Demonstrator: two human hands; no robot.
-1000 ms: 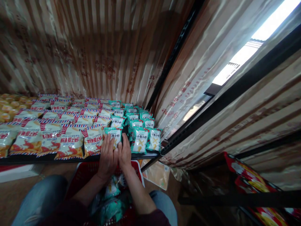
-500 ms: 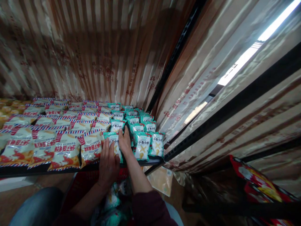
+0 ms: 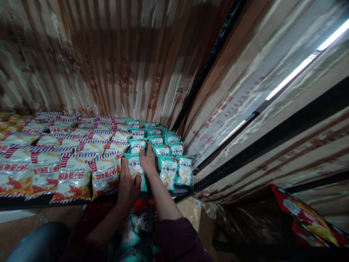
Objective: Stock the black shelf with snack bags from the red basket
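Observation:
A teal-and-white snack bag stands in the front row of the shelf, between my two hands. Along its left edge lies my left hand, fingers stretched back and thumb across the lower front. My right hand is at the bag's right side, its fingers straight and reaching back beside the bag behind. Neither hand is wrapped round the bag. More teal bags stand in rows to the right. Left of my hands are rows of white snack bags with red lettering and striped edges.
Below the shelf edge, a red basket holds several teal bags. A black shelf post rises behind at the right. Patterned curtain cloth hangs behind. Red packages lie at the lower right.
My left hand's fingers have shifted from the bag's front to its left edge, showing more of the front. My right hand stays at its right side. The view has shifted slightly.

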